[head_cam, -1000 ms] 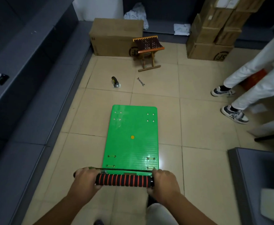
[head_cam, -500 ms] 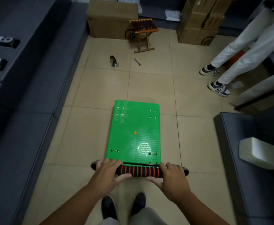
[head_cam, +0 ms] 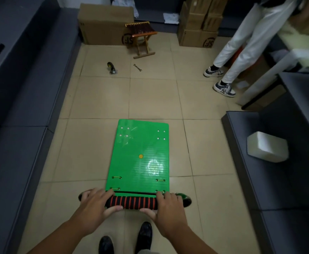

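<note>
One green platform trolley (head_cam: 141,153), on the middle tiles of the floor (head_cam: 95,99), now drawn back one tile row from the loose caster (head_cam: 111,67) and wrench (head_cam: 137,67); left hand (head_cam: 97,204) and right hand (head_cam: 168,206) each curled round its striped handle (head_cam: 131,202), so a rolling trial seems under way.

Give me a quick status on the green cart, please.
Left hand and right hand both grip the striped handle. Green cart on the floor tiles. Loose caster wheel and wrench lie ahead.
</note>
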Motion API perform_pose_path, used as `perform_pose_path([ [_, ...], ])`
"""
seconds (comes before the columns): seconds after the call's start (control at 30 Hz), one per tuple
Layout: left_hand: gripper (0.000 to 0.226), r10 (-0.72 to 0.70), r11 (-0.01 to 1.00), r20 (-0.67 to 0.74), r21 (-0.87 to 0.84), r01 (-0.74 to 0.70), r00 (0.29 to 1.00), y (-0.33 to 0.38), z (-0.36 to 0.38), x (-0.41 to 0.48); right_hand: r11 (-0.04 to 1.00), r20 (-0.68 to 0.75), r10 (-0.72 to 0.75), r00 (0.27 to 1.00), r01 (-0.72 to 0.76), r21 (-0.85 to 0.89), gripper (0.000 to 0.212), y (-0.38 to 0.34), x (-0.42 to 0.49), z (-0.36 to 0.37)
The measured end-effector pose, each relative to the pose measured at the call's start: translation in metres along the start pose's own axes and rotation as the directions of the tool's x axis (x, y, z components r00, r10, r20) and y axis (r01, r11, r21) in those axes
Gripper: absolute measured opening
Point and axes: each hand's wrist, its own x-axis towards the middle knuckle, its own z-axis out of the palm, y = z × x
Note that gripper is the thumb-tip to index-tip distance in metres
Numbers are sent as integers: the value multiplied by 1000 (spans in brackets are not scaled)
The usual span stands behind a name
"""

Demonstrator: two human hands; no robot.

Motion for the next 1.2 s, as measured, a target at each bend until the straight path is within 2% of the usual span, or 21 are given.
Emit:
perform_pose_path([
  [0.07, 94, 14, 1000, -44, 21, -13, 999, -6, 9, -7, 1000, 23, 20, 1000, -20, 4, 118, -5, -10, 1],
  [0.23, 80, 44, 997, -92, 69, -37, 995, -11, 24, -24, 996, 101, 74, 992, -70, -48, 100, -16, -33, 7],
  [0.33, 76, 56, 995, -75, 87, -49, 996, -15, 29, -37, 994, 103, 105, 989, -103, -22, 92, -25, -47, 17],
  [0.4, 81, 41, 995, -48, 95, -37, 998, -17, 27, -43, 992, 48, 127, 991, -128, 8, 90, -31, -55, 26],
  [0.47, 96, 18, 995, 5, 99, -19, 1000, -13, 18, -48, 988, 26, 151, 988, -152, 36, 91, -37, -62, 31],
  [0.57, 121, 5, 995, 72, 103, -13, 997, -2, 7, -55, 986, 45, 154, 987, -157, 63, 96, -41, -72, 31],
  [0.67, 132, -4, 995, 116, 103, -8, 993, 0, 4, -57, 985, 93, 164, 982, -168, 44, 93, -42, -78, 26],
  [0.93, 126, 45, 997, 97, 53, -51, 994, -5, 3, -41, 979, 141, 191, 971, -199, 45, 86, -42, -68, 18],
  [1.2, 110, 73, 997, 74, 2, -73, 995, -7, -6, 1, 978, 112, 191, 975, -199, 60, 96, -27, -28, 2],
])
